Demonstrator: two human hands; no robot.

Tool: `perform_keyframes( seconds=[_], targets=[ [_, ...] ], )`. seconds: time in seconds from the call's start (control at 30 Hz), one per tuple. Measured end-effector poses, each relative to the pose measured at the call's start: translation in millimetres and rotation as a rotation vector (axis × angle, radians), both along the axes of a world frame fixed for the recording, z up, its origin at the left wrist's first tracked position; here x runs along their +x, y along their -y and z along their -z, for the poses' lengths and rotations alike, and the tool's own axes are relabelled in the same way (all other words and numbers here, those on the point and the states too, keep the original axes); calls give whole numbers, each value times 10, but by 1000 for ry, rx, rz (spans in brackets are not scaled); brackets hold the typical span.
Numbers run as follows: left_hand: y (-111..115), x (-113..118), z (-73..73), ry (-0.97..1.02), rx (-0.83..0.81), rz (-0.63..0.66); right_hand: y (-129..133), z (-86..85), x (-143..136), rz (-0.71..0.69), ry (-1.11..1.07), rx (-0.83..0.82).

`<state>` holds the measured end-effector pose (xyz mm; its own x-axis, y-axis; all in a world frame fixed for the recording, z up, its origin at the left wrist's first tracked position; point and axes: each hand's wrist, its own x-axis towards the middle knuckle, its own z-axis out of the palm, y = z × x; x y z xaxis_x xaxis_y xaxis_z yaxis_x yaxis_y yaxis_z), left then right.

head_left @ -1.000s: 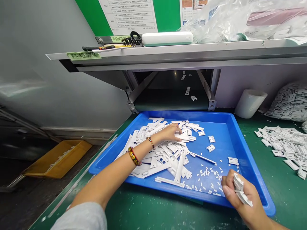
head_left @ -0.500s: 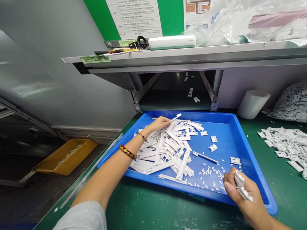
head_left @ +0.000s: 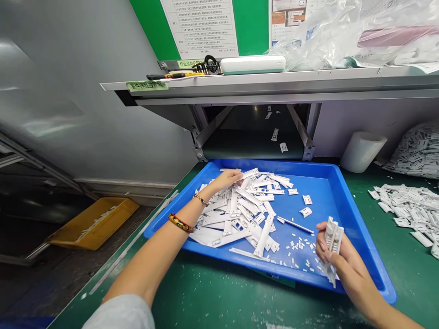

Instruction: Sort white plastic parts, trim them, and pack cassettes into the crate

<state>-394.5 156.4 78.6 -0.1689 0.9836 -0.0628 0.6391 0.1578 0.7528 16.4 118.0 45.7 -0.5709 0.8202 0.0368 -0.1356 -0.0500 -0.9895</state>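
Over the left part of a blue tray (head_left: pixel 346 201), my left hand (head_left: pixel 230 177) is closed on a long white plastic strip (head_left: pixel 251 172), beside a heap of similar white strips (head_left: pixel 236 212). My right hand (head_left: pixel 338 256), above the tray's front right corner, grips a stack of small white plastic pieces (head_left: pixel 332 242) between thumb and fingers. Tiny white bits (head_left: pixel 300 246) are scattered on the tray floor near it, and a few small white clips (head_left: pixel 306 211) lie further back.
Behind the tray a dark conveyor belt (head_left: pixel 254 144) carries a few white parts. To the right are a pile of white pieces (head_left: pixel 408 205), a filled clear bag (head_left: pixel 416 151) and a white roll (head_left: pixel 363 151). A metal shelf (head_left: pixel 240 91) crosses above; a yellow bin (head_left: pixel 120 212) sits lower left.
My right hand has turned and risen slightly, so the stack now stands upright. The strip in my left hand has dipped lower. The parts on the belt have shifted slightly, and the view has moved a little.
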Motion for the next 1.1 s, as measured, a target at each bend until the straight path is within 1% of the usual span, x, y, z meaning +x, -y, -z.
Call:
perform_keyframes(
  seconds=[0.1,0.27,0.4,0.47,0.5,0.57,0.63,0.67,0.73,0.77,0.8,0.83,0.87,0.9,0.93,0.97,1.0,1.03,1.07,1.1],
  targets=[
    [38,27,20,-69,47,-20,-29,-41,-65,0,-93,-74],
    [65,76,59,-152,29,-8,-55,-201,-181,-8,-131,-131],
    [62,126,76,-210,3,7,-56,-197,-233,32,-194,-111],
    [58,143,75,-240,-11,12,-24,-208,-159,89,-213,-54],
    [56,147,74,-253,-19,15,-3,-225,-74,128,-206,-18],
    [48,149,74,-276,-31,21,26,-272,208,245,-142,59],
    [39,150,77,-292,-36,29,8,-284,601,420,33,153],
    [34,152,79,-298,-34,33,-27,-257,811,517,173,221],
    [28,163,83,-308,-22,42,-143,-114,1191,657,584,409],
    [27,170,85,-313,-14,46,-214,-4,1340,662,807,499],
    [28,179,87,-319,-7,49,-286,119,1454,632,992,560],
    [31,188,89,-325,0,52,-355,238,1535,573,1142,599],
    [37,195,94,-332,7,55,-416,335,1587,492,1256,623],
    [43,200,100,-340,14,57,-469,391,1615,409,1336,640],
    [50,201,109,-349,22,58,-512,390,1625,326,1394,659],
    [54,199,120,-358,33,58,-542,323,1619,255,1439,688],
    [55,193,133,-370,49,55,-556,187,1596,206,1477,729],
    [51,182,148,-384,71,48,-546,-11,1550,195,1504,779],
    [43,169,163,-401,100,36,-505,-257,1475,206,1509,835],
    [31,153,177,-419,133,19,-427,-528,1366,246,1505,897]
  ],
)
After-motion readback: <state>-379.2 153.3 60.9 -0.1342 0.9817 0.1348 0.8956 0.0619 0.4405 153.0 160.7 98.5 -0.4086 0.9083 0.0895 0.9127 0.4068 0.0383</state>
